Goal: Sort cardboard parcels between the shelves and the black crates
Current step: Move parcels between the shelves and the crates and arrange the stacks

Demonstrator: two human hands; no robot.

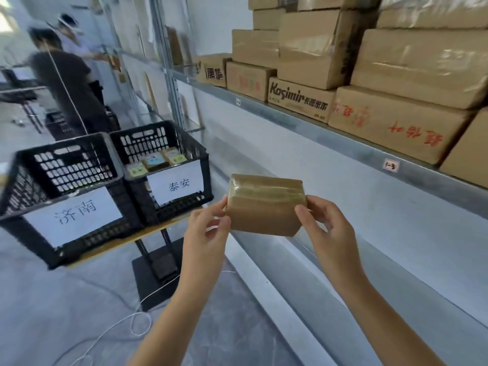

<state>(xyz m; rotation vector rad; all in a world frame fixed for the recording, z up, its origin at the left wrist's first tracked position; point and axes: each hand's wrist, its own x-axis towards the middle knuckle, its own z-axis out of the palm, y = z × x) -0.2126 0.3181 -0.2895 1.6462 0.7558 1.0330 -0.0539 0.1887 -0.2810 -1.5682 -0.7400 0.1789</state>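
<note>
Both hands grip a small taped cardboard parcel [264, 206] at frame centre: the left hand [208, 233] pinches its left end, the right hand [327, 228] its right. Two black crates [105, 180] stand at nine o'clock, stacked boxes [369, 75] on the shelf [303, 114] at one o'clock.

Shelf [343, 133] — stacked taped boxes [390, 120]. Counter [124, 240] — two black crates [66, 180], side by side, touching.

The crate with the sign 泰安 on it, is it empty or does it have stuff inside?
Not empty. The crate holds a few small parcels with coloured labels lying at its bottom; it is far from full.
</note>
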